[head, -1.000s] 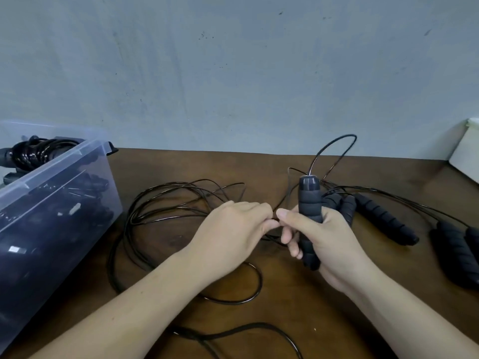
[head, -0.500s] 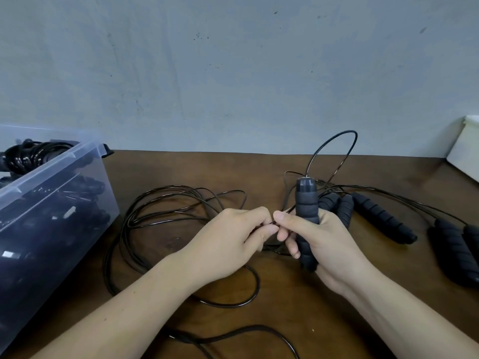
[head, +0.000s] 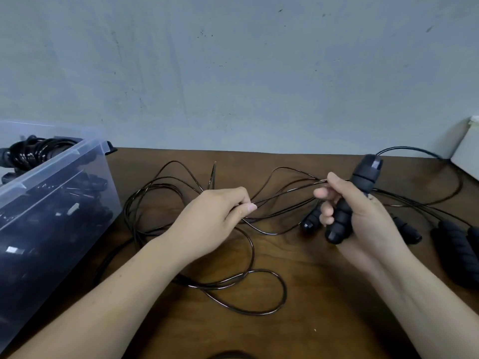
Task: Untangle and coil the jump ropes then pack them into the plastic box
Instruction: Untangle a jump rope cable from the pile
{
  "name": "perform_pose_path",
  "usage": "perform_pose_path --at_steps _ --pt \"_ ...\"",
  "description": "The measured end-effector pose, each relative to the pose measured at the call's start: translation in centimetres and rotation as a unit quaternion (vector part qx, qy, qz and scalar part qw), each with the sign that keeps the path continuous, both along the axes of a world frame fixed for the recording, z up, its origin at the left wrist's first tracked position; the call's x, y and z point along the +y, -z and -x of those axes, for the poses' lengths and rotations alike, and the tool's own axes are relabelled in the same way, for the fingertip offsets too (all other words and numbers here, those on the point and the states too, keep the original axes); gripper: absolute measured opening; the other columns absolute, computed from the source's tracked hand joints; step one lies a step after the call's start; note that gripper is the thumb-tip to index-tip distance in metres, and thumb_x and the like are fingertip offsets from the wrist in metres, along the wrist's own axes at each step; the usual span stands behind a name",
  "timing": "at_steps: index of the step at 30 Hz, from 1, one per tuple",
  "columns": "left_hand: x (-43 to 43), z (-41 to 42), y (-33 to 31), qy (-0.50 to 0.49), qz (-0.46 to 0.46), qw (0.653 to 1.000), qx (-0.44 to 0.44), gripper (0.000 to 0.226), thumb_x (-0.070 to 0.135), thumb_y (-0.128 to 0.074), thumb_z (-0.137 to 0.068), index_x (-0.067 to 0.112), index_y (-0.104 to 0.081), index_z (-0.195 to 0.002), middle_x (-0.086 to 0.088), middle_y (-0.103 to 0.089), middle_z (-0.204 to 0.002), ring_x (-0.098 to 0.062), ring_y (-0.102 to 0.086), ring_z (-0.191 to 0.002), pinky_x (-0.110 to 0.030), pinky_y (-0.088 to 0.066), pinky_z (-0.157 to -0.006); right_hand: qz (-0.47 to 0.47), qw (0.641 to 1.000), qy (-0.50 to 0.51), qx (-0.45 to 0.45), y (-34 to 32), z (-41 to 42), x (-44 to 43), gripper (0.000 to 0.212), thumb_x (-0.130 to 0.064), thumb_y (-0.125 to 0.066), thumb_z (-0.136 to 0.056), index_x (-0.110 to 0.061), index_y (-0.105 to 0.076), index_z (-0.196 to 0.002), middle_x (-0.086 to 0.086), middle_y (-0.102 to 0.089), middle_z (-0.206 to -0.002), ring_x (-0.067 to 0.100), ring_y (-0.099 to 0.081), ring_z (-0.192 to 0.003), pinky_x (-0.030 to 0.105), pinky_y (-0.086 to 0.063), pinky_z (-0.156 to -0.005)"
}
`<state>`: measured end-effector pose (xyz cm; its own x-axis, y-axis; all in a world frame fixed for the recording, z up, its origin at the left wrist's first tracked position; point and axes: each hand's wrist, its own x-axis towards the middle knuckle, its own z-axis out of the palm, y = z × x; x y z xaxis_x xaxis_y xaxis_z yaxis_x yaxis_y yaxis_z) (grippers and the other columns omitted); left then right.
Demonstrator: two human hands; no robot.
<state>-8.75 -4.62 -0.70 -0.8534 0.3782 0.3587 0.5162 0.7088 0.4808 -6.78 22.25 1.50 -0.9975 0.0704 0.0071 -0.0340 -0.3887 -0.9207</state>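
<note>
Clear plastic box [head: 51,165] is standing at the left edge of the brown surface [head: 324,294], with coiled ropes [head: 31,151] inside it. Beside it the loose black cord [head: 207,286] is lying in tangled loops. Our left hand [head: 212,218] is pinching one strand of it. Our right hand [head: 368,216] is gripping a tilted foam handle [head: 365,177]. More handles [head: 456,247] are lying at the far right.

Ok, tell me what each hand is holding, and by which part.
Right hand grips a jump rope handle around its foam middle. Left hand pinches the thin black cord between thumb and fingers, away from any handle.
</note>
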Motion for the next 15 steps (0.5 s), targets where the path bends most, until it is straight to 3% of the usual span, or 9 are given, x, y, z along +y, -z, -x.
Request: perform_pose_path --at_steps 3,5,12,15 --pt "1.1 -0.8 0.0 0.015 0.0 1.0 0.015 0.024 0.045 -0.052 -0.108 0.032 -0.055 -0.089 0.01 -0.058 -0.075 -0.012 -0.056 -0.074 -0.033 -0.046 -0.062 -0.036 0.998 -0.042 0.01 0.7 -0.4 -1.1 0.033 -0.03 -0.076 -0.092 -0.002 -0.076 -0.109 0.015 -0.073 -0.093 0.017 -0.05 -0.06 0.026 -0.042 -0.051" --pt "1.9 -1.3 0.0 0.025 0.004 0.999 0.031 0.023 0.044 -0.052 -0.108 0.031 -0.055 -0.089 0.009 -0.056 -0.075 -0.014 -0.055 -0.073 -0.034 -0.046 -0.061 -0.075 0.995 -0.056 0.019 1.5 -0.8 -2.0 0.04 -0.028 -0.077 -0.088 0.003 -0.073 -0.113 0.016 -0.072 -0.088 0.018 -0.05 -0.057 0.028 -0.041 -0.052" --pt "2.3 -1.5 0.7 0.036 0.061 0.996 0.046 0.02 0.049 -0.048 -0.107 0.034 -0.054 -0.095 0.015 -0.056 -0.082 -0.01 -0.055 -0.077 -0.037 -0.05 -0.063 -0.233 0.968 -0.027 0.084 3.2 -1.4 -3.2 0.013 -0.016 -0.075 -0.097 -0.004 -0.078 -0.101 0.013 -0.08 -0.086 0.026 -0.072 -0.068 0.029 -0.053 -0.055" --pt "1.9 -1.2 0.5 0.027 0.06 0.997 0.044 0.024 0.053 -0.048 -0.106 0.033 -0.054 -0.093 0.013 -0.058 -0.082 -0.011 -0.056 -0.078 -0.039 -0.052 -0.064 -0.226 0.97 -0.025 0.087 2.4 -1.3 -2.9 0.011 -0.011 -0.074 -0.097 -0.001 -0.077 -0.1 0.014 -0.081 -0.086 0.028 -0.077 -0.075 0.027 -0.055 -0.057"
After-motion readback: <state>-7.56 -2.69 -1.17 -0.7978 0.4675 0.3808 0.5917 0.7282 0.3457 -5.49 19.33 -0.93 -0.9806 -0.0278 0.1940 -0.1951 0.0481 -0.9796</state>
